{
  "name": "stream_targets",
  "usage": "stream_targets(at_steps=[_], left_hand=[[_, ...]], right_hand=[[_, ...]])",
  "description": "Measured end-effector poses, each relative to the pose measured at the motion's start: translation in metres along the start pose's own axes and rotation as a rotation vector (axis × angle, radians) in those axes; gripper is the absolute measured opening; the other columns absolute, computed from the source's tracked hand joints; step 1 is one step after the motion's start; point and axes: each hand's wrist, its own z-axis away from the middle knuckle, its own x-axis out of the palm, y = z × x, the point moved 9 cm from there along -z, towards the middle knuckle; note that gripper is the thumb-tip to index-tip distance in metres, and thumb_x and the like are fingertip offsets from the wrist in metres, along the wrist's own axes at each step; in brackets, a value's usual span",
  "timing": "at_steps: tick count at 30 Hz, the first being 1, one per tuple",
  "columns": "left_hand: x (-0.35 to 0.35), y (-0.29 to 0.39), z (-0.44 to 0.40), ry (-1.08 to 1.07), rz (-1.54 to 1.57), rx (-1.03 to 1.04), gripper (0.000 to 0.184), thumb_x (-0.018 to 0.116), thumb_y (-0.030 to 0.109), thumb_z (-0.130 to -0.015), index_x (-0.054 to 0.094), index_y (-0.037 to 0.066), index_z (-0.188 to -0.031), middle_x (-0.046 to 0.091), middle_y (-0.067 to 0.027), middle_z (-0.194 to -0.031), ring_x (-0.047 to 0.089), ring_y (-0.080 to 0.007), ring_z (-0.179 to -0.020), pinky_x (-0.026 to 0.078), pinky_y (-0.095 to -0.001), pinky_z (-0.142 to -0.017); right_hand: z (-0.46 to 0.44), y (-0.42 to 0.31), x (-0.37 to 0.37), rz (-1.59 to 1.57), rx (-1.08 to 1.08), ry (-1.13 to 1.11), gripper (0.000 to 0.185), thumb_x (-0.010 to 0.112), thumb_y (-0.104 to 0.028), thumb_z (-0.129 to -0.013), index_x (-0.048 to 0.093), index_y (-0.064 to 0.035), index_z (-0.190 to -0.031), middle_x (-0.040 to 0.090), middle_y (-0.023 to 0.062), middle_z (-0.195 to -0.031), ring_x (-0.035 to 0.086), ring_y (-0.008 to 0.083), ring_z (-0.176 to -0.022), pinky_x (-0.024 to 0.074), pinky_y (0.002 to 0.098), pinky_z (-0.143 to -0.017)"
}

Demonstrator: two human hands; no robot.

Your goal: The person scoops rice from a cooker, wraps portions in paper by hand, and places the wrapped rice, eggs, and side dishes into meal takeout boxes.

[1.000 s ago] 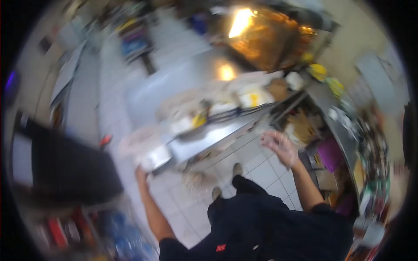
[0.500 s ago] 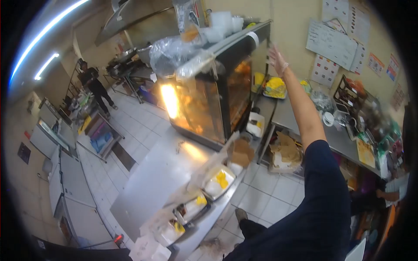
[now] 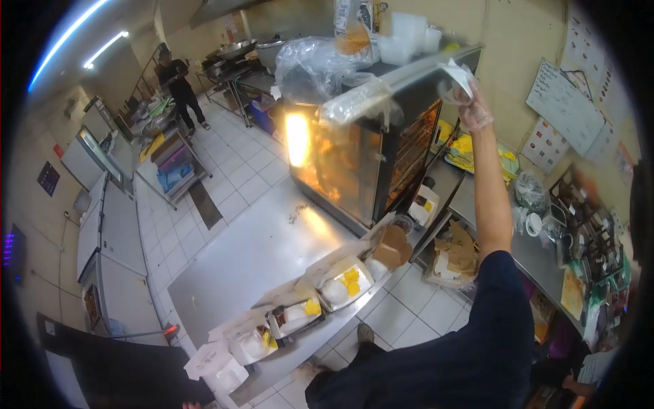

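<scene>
Clear-gloved right hand [image 3: 475, 110], fingers bent narrow on thin white paper-like sheet [image 3: 460, 78].
Sheet is raised beside top edge of black-framed, glass-sided warming cabinet [image 3: 340, 157]. Left hand [image 3: 192, 405]: sliver at bottom edge, finger state cannot be told. Open white cardboard boxes [image 3: 283, 294] line steel table [image 3: 231, 273].

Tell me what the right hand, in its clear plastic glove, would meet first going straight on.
Probably the white, paper-like piece near the top edge of the black-framed, glass-sided cabinet. The right hand overlaps it in view, so depth, and whether they touch, is unclear.
</scene>
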Motion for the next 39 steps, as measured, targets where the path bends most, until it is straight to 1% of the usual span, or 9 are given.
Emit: stream_targets(at_steps=[6, 7, 10, 13, 16, 20, 25, 29, 39], left_hand=[[0.116, 0.093, 0.072, -0.521, 0.519, -0.183, 0.029, 0.052, 0.019, -0.099, 0.061, 0.0, -0.118, 0.06, -0.0104, -0.111, 0.058, -0.0209, -0.105, 0.046, -0.037, -0.095], [0.127, 0.143, 0.094, -0.736, 0.509, 0.136, 0.035, 0.054, 0.019, -0.097, 0.056, 0.001, -0.128, 0.057, -0.0114, -0.118, 0.057, -0.0209, -0.109, 0.046, -0.0362, -0.094], [0.139, 0.196, 0.168, -1.492, 1.092, -0.423, 0.072, 0.055, 0.009, -0.1, 0.013, 0.01, -0.158, 0.053, -0.0127, -0.128, 0.057, -0.0175, -0.109, 0.048, -0.0312, -0.091], [0.142, 0.127, 0.168, -1.378, 1.116, -0.767, 0.075, 0.062, 0.012, -0.099, 0.015, 0.009, -0.157, 0.052, -0.0114, -0.128, 0.056, -0.0149, -0.108, 0.049, -0.0319, -0.092], [0.113, 0.071, 0.123, -1.185, 0.855, -0.517, 0.059, 0.056, 0.02, -0.103, 0.027, 0.006, -0.153, 0.055, -0.0105, -0.128, 0.057, -0.0158, -0.111, 0.047, -0.0359, -0.096], [0.078, -0.02, 0.151, -1.223, 1.019, -1.505, 0.062, 0.065, 0.014, -0.098, 0.035, 0.011, -0.151, 0.053, -0.0132, -0.134, 0.056, -0.0189, -0.12, 0.053, -0.0333, -0.091], [0.076, -0.093, 0.076, -0.924, 1.099, -1.215, 0.061, 0.063, 0.002, -0.095, 0.036, 0.005, -0.149, 0.065, -0.0167, -0.114, 0.067, -0.0197, -0.1, 0.058, -0.0324, -0.083], [0.065, -0.109, 0.022, -0.834, 1.087, -1.091, 0.066, 0.065, 0.0, -0.092, 0.033, 0.001, -0.15, 0.065, -0.0189, -0.114, 0.068, -0.0202, -0.098, 0.059, -0.0309, -0.078], [0.063, -0.118, 0.009, -0.908, 1.047, -1.085, 0.058, 0.065, 0.001, -0.092, 0.041, 0.0, -0.145, 0.067, -0.0156, -0.106, 0.069, -0.0162, -0.089, 0.058, -0.0271, -0.073]], right_hand=[[0.217, 0.04, 0.237, 0.448, 0.206, 0.076, 0.032, 0.067, -0.011, -0.091, 0.056, -0.0021, -0.12, 0.063, 0.0068, -0.108, 0.061, 0.0125, -0.097, 0.0507, 0.0303, -0.089], [0.264, 0.062, 0.295, 0.386, 0.281, 0.01, 0.031, 0.069, -0.007, -0.089, 0.057, -0.0028, -0.117, 0.062, 0.0064, -0.107, 0.06, 0.0124, -0.096, 0.0507, 0.0298, -0.088], [0.4, 0.139, 0.418, 0.369, 0.622, -0.227, 0.036, 0.076, 0.0, -0.082, 0.059, -0.0048, -0.113, 0.061, 0.0038, -0.099, 0.06, 0.0123, -0.092, 0.0505, 0.0267, -0.081], [0.49, 0.205, 0.48, 0.389, 0.822, -0.474, 0.034, 0.078, -0.002, -0.082, 0.06, -0.004, -0.11, 0.062, 0.0027, -0.096, 0.06, 0.0116, -0.088, 0.0514, 0.0264, -0.078], [0.548, 0.229, 0.531, 0.169, 1.145, -0.524, 0.023, 0.076, -0.005, -0.086, 0.065, -0.0033, -0.105, 0.067, 0.0036, -0.093, 0.061, 0.0092, -0.083, 0.0514, 0.0264, -0.076], [0.59, 0.255, 0.586, 0.329, 1.196, -0.56, 0.019, 0.075, -0.01, -0.088, 0.066, -0.0022, -0.103, 0.067, 0.0032, -0.091, 0.06, 0.0089, -0.08, 0.0503, 0.0259, -0.071], [0.645, 0.285, 0.643, 0.291, 1.306, -0.765, 0.015, 0.076, -0.012, -0.088, 0.068, -0.0024, -0.096, 0.066, 0.0005, -0.091, 0.058, 0.0082, -0.083, 0.0487, 0.0266, -0.074], [0.623, 0.266, 0.697, 0.56, 0.455, -1.032, 0.017, 0.083, -0.01, -0.077, 0.072, -0.0075, -0.089, 0.062, 0.0173, -0.13, 0.06, 0.0276, -0.117, 0.048, 0.0388, -0.096], [0.608, 0.279, 0.736, 0.318, 0.372, -0.968, 0.028, 0.089, -0.029, -0.068, 0.069, -0.011, -0.076, 0.037, 0.0212, -0.157, 0.031, 0.0395, -0.148, 0.0292, 0.0523, -0.117]])
